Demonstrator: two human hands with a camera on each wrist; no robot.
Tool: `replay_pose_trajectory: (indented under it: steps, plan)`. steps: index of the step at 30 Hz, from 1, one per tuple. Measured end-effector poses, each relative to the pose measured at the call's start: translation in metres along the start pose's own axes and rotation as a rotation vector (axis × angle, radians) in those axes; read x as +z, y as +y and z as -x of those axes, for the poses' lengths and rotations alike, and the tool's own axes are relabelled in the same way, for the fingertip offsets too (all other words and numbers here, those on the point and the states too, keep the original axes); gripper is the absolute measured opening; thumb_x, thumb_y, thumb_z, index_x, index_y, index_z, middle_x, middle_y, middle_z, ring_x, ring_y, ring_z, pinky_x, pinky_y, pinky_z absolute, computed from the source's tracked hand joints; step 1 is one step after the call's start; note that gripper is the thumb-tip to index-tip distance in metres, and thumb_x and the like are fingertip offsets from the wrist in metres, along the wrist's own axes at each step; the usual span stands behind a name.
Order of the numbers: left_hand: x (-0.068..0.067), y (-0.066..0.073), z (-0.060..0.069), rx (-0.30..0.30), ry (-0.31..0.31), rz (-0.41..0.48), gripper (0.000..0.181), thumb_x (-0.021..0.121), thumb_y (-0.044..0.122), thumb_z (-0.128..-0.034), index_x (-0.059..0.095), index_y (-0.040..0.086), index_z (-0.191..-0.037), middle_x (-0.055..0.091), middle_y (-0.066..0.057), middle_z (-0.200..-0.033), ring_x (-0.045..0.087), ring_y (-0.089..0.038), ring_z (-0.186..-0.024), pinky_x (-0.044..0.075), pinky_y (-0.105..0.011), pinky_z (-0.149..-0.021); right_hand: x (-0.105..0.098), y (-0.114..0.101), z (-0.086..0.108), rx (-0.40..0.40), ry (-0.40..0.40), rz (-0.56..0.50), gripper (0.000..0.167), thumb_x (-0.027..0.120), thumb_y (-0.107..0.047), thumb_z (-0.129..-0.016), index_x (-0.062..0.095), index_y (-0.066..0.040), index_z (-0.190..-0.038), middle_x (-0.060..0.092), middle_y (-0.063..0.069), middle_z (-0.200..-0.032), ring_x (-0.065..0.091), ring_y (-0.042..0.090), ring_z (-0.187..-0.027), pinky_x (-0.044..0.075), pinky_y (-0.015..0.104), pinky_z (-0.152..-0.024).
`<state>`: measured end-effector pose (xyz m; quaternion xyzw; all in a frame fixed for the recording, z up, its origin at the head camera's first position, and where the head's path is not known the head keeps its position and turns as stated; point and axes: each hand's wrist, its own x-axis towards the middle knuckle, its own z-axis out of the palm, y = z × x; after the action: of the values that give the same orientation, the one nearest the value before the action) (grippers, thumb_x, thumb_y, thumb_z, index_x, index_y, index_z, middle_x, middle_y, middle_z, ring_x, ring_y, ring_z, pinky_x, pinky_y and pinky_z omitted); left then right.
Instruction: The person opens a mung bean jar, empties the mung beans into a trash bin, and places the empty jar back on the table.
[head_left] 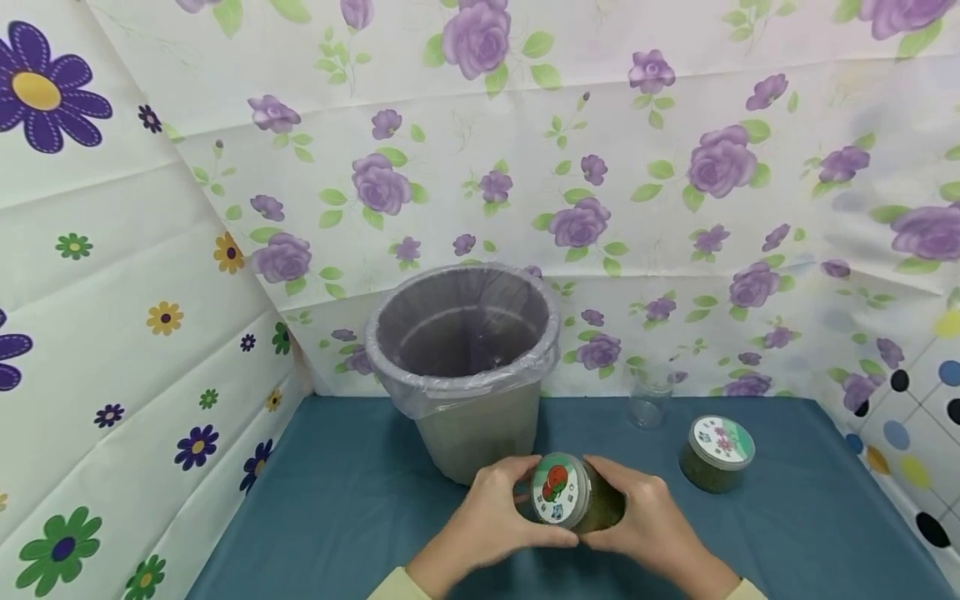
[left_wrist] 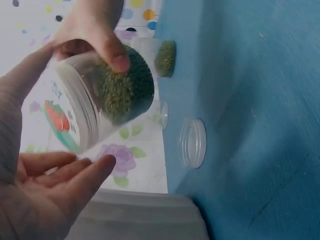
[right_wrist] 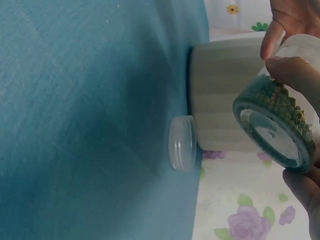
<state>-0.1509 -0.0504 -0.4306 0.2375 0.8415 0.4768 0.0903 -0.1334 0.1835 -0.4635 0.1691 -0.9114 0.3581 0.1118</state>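
A clear plastic jar (left_wrist: 122,90) of small green beans is tilted between both hands, in front of the bin. Its white lid (head_left: 557,490) bears a red fruit picture and faces left. My left hand (head_left: 498,508) spans the lid's rim, thumb below and fingers above. My right hand (head_left: 641,512) grips the jar's body near its base, with the thumb across the side in the left wrist view. A loose clear lid (left_wrist: 193,143) lies on the table beneath the hands, near the bin; the head view does not show it.
A grey bin (head_left: 480,425) lined with a clear bag stands behind the hands. At the back right are a clear jar (head_left: 649,400) and a second jar of beans (head_left: 716,458) with a pink-flower lid. Flowered sheets (head_left: 450,208) wall the blue table (head_left: 337,500).
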Motion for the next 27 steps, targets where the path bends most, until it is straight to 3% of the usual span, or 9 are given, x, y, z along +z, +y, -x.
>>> replay_pose_trajectory:
  steps: [4, 9, 12, 17, 21, 27]
  plan:
    - [-0.008, -0.003, 0.001, 0.082, -0.097, 0.069, 0.102, 0.086, 0.034, -0.0625, 0.025, 0.038, -0.144, 0.032, 0.006, -0.148, 0.045, -0.016, -0.128, 0.05, -0.021, -0.089, -0.004, -0.001, -0.001, -0.016, -0.007, -0.012, 0.089, 0.084, -0.054, -0.053, 0.051, -0.029, -0.132, 0.058, -0.008, -0.128, 0.063, 0.011, -0.107, 0.053, 0.018, -0.076]
    - [-0.012, -0.005, 0.0, 0.077, -0.15, 0.14, 0.09, 0.084, 0.021, -0.0675, 0.033, 0.039, -0.14, 0.043, 0.009, -0.14, 0.049, -0.012, -0.12, 0.051, -0.019, -0.086, -0.004, -0.002, 0.0, -0.049, -0.03, -0.025, 0.088, 0.084, -0.054, -0.053, 0.051, -0.029, -0.131, 0.058, -0.009, -0.128, 0.063, 0.01, -0.108, 0.053, 0.019, -0.078]
    - [-0.011, -0.006, 0.001, 0.055, -0.131, 0.15, 0.083, 0.084, 0.027, -0.0676, 0.04, 0.035, -0.138, 0.05, 0.008, -0.133, 0.053, -0.009, -0.114, 0.052, -0.019, -0.082, -0.003, -0.003, 0.001, -0.049, -0.032, -0.033, 0.088, 0.083, -0.056, -0.053, 0.051, -0.029, -0.131, 0.058, -0.009, -0.127, 0.063, 0.01, -0.107, 0.053, 0.02, -0.078]
    - [-0.004, -0.006, 0.003, 0.044, -0.043, 0.147, 0.084, 0.084, 0.041, -0.0641, 0.045, 0.024, -0.137, 0.054, 0.006, -0.129, 0.059, -0.01, -0.11, 0.053, -0.019, -0.077, -0.002, -0.003, 0.002, -0.045, -0.018, -0.04, 0.088, 0.081, -0.059, -0.055, 0.051, -0.028, -0.132, 0.058, -0.009, -0.128, 0.063, 0.011, -0.108, 0.052, 0.018, -0.077]
    - [0.001, -0.006, 0.004, 0.027, 0.013, 0.146, 0.084, 0.083, 0.046, -0.0629, 0.046, 0.024, -0.135, 0.058, 0.007, -0.122, 0.061, -0.01, -0.108, 0.054, -0.019, -0.076, -0.001, -0.004, 0.001, -0.046, 0.002, -0.033, 0.088, 0.078, -0.063, -0.056, 0.051, -0.026, -0.132, 0.058, -0.008, -0.128, 0.063, 0.011, -0.108, 0.052, 0.017, -0.076]
    - [-0.001, -0.007, 0.004, 0.067, -0.05, 0.125, 0.095, 0.086, 0.032, -0.064, 0.032, 0.037, -0.142, 0.044, 0.01, -0.139, 0.051, -0.014, -0.122, 0.051, -0.021, -0.087, -0.001, -0.003, 0.002, -0.053, 0.001, -0.015, 0.089, 0.083, -0.056, -0.054, 0.052, -0.026, -0.132, 0.058, -0.009, -0.128, 0.062, 0.011, -0.109, 0.053, 0.019, -0.078]
